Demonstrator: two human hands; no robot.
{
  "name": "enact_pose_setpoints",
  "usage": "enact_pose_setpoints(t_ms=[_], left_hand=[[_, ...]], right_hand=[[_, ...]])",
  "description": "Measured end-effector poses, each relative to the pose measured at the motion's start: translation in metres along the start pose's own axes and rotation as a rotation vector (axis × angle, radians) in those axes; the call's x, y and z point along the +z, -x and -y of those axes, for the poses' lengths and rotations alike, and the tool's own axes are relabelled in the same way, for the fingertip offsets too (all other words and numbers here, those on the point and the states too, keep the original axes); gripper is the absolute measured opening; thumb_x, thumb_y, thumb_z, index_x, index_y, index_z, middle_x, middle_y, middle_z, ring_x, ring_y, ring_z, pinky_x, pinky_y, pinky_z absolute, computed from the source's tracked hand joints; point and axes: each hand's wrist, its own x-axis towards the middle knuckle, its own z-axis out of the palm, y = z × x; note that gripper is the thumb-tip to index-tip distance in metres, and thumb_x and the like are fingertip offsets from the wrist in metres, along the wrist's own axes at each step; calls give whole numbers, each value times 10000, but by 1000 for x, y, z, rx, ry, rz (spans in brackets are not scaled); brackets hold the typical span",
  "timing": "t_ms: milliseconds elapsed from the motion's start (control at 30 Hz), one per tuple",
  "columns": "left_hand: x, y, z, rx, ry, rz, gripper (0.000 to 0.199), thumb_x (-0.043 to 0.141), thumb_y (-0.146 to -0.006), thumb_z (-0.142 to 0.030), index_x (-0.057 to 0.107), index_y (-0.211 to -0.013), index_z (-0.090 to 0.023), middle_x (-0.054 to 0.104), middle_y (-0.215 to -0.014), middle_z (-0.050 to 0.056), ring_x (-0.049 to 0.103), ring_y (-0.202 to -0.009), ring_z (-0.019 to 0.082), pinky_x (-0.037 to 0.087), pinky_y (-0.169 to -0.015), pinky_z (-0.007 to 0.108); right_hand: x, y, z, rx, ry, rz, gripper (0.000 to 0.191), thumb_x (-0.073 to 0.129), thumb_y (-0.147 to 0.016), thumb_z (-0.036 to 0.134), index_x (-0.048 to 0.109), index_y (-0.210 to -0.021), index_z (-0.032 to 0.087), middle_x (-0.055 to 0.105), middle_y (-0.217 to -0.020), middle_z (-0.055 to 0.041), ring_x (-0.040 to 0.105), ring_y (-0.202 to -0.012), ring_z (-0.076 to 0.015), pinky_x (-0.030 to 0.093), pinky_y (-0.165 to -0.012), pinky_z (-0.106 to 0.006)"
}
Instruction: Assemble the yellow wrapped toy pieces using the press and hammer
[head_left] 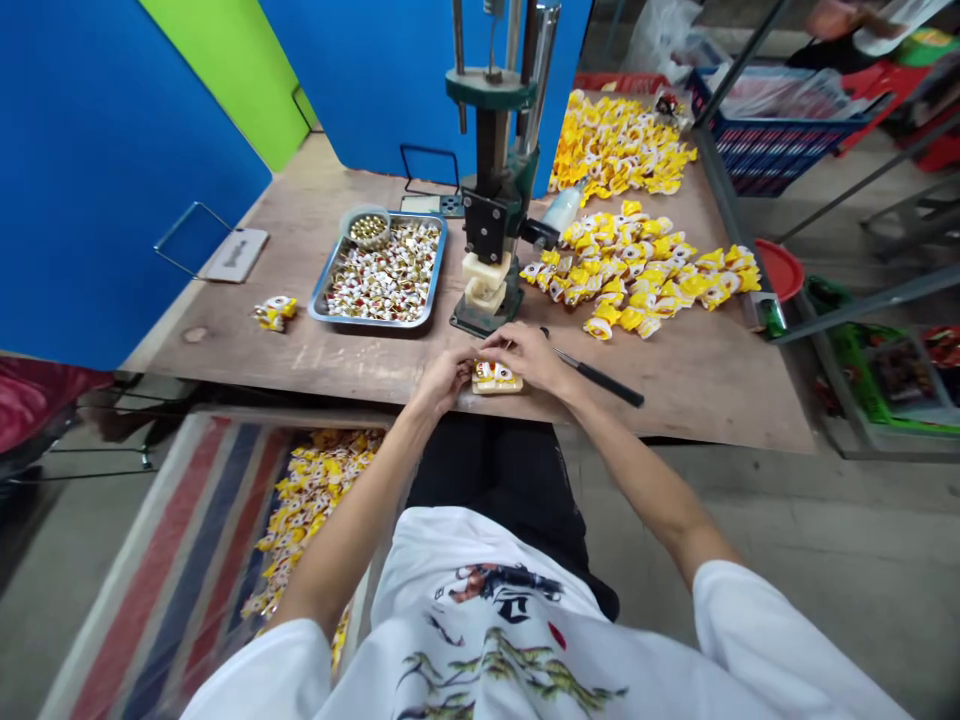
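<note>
Where yellow pieces [504, 371] sit on a cream block [498, 388], both hands [529, 353] curl half-closed, their hold unclear.

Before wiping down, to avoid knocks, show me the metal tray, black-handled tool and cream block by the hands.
Metal tray [367, 321]: head view, front rim.
Black-handled tool [604, 381]: head view, its handle.
Cream block [498, 388]: head view, near edge.

The left hand [446, 379] and right hand [529, 356] meet at a yellow toy [498, 373] on a pale block [498, 388]. A metal tray [373, 322] sits near a tall green machine [491, 88].
</note>
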Motion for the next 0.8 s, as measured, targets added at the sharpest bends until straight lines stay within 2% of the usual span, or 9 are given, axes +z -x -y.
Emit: enact_pose_setpoints(t_ms=[133,233,333,433,567,633,767,800], left_hand=[[-4,-5,-3,-68,-22,33,305,826,-673,-251,524,-655,-206,479,-607,-34,452,-547,84,374,-517,235],[-12,-11,-12,-138,-72,123,265,854,-674,-251,597,-698,-188,535,-634,-18,486,-561,90,393,-525,238],[-19,-20,-24,-216,-130,220,225,874,-676,-257,692,-769,-163,624,-691,21,522,-584,104,441,-542,246],[-20,-27,-33,-274,-177,258,221,889,-662,-243,724,-776,-151,663,-714,50,549,-599,123,475,-555,266],[-15,-26,-33,-263,-191,215,213,882,-647,-210,695,-732,-154,639,-690,37,549,-593,129,464,-547,273],[-14,-22,-29,-234,-154,169,218,869,-635,-194,667,-709,-158,618,-690,19,540,-603,116,451,-545,249],[-13,-13,-23,-240,-49,129,288,853,-576,-158,581,-667,-168,584,-696,-13,538,-633,86,463,-575,202],[-14,-11,-22,-248,-26,133,306,857,-570,-161,568,-669,-171,595,-708,-11,545,-640,84,467,-577,195]], right_hand=[[3,-8,-18,144,-152,42,595,776,-906,744,865,-972,159,841,-932,-72,709,-833,-201,511,-755,-295],[-3,-16,-26,227,-214,99,623,857,-795,755,864,-900,141,802,-816,-53,673,-747,-173,485,-686,-270],[-5,-21,-29,299,-274,157,637,884,-758,745,862,-898,124,781,-772,-43,647,-696,-151,468,-648,-257],[2,-23,-31,289,-273,135,650,882,-750,759,852,-890,125,790,-795,-43,651,-708,-150,486,-669,-258],[5,-20,-27,231,-192,102,661,809,-827,796,856,-914,142,792,-824,-49,671,-750,-167,514,-705,-272],[-8,-8,-22,179,-114,49,605,761,-919,748,870,-1022,162,809,-944,-66,710,-843,-188,550,-770,-289],[-58,46,-15,162,195,-284,454,644,-1082,589,797,-1283,211,774,-1235,-116,727,-1107,-257,596,-985,-392],[-68,63,-16,185,292,-323,442,642,-1087,576,770,-1312,217,757,-1268,-130,714,-1158,-283,591,-1030,-433]])
